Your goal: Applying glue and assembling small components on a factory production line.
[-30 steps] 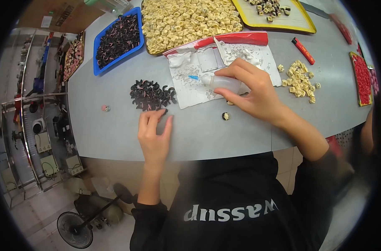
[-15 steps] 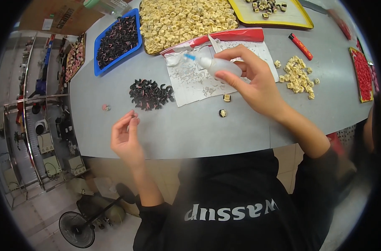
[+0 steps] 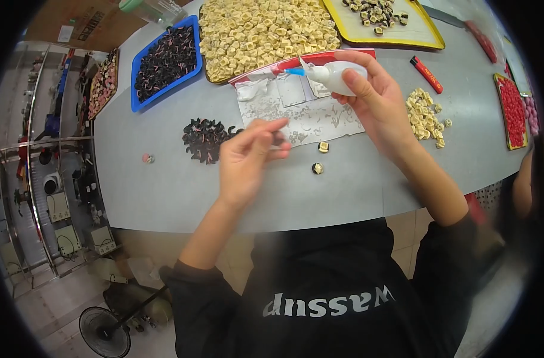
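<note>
Holding a small white glue bottle [image 3: 333, 76] in your right hand [image 3: 376, 104], grip clamped around it, blue nozzle pointing left above the glue-marked paper sheet [image 3: 302, 113]. Your left hand [image 3: 245, 158] pinches a small dark piece [image 3: 277, 138] between fingertips, raised over the grey desk [image 3: 164, 185] beside the dark pile [image 3: 203, 136].

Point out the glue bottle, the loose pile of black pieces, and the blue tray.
glue bottle [image 3: 334, 76], head view, white body.
pile of black pieces [image 3: 203, 138], head view, middle of heap.
blue tray [image 3: 136, 102], head view, near rim.
</note>
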`<action>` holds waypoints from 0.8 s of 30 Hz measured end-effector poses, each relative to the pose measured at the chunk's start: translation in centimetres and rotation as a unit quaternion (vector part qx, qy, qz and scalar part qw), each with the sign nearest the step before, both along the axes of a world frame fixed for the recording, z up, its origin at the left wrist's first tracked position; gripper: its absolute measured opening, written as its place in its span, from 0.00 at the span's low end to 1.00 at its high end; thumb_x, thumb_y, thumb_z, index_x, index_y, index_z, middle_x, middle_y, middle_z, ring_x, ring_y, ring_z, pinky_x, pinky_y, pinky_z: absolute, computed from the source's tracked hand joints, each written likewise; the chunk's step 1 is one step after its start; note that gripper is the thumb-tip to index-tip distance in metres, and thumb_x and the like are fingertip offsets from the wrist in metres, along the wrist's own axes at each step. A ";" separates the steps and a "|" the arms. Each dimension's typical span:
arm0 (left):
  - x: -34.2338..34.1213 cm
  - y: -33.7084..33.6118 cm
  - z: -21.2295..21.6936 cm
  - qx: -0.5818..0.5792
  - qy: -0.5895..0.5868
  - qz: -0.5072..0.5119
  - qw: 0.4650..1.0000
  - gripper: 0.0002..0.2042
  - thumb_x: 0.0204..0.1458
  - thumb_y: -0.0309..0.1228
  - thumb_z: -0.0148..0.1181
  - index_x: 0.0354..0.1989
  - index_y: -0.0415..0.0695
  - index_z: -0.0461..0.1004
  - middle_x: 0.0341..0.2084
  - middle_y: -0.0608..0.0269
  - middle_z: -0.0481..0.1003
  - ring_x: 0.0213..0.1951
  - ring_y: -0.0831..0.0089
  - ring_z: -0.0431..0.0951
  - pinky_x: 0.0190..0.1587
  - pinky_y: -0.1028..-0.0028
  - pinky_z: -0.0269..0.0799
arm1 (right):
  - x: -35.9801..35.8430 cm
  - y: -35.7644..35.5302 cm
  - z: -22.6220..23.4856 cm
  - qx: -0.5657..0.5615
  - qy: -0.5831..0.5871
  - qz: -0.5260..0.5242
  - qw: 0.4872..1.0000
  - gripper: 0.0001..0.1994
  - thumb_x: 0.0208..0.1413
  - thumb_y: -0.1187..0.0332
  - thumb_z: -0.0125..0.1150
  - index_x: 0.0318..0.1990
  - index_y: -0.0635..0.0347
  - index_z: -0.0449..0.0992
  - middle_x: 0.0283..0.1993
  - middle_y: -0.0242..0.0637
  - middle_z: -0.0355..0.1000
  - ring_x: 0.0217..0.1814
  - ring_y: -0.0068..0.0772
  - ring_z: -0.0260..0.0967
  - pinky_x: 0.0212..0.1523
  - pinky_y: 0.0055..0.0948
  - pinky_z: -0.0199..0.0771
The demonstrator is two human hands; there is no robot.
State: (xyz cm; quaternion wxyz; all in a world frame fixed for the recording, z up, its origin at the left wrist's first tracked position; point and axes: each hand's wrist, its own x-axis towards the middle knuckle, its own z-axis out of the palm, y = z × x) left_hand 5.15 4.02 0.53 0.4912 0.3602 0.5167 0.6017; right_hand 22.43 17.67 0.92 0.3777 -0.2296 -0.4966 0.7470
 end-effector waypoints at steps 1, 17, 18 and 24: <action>0.5 0.6 -0.1 -0.022 -0.053 -0.032 0.998 0.15 0.55 0.34 0.50 0.45 0.34 0.71 0.35 0.62 0.67 0.36 0.75 0.73 0.38 0.79 0.73 | 0.2 0.2 0.1 -0.041 0.021 -0.006 0.999 0.20 0.54 0.62 0.56 0.52 0.60 0.62 0.46 0.34 0.65 0.46 0.21 0.61 0.47 0.21 0.61; -0.1 1.8 -3.1 0.063 -0.183 -0.061 0.979 0.14 0.42 0.20 0.63 0.40 0.33 0.72 0.33 0.58 0.71 0.36 0.72 0.73 0.39 0.74 0.73 | 0.6 0.6 1.2 -0.097 0.056 0.055 0.992 0.21 0.55 0.53 0.51 0.48 0.57 0.63 0.45 0.38 0.68 0.36 0.17 0.59 0.39 0.20 0.59; 0.0 1.8 -2.9 0.061 -0.185 -0.061 0.979 0.14 0.42 0.20 0.63 0.40 0.33 0.72 0.33 0.58 0.71 0.36 0.72 0.73 0.39 0.74 0.73 | 0.5 0.3 1.5 -0.092 0.037 0.046 0.994 0.20 0.56 0.51 0.48 0.47 0.56 0.62 0.44 0.38 0.69 0.31 0.16 0.58 0.36 0.18 0.58; 0.8 2.0 -2.2 0.006 -0.132 -0.080 0.988 0.17 0.37 0.21 0.67 0.39 0.38 0.73 0.31 0.62 0.70 0.34 0.74 0.73 0.35 0.76 0.74 | 0.2 -0.1 0.8 -0.036 0.014 0.044 0.998 0.19 0.60 0.50 0.38 0.47 0.54 0.59 0.39 0.39 0.69 0.17 0.14 0.54 0.22 0.14 0.56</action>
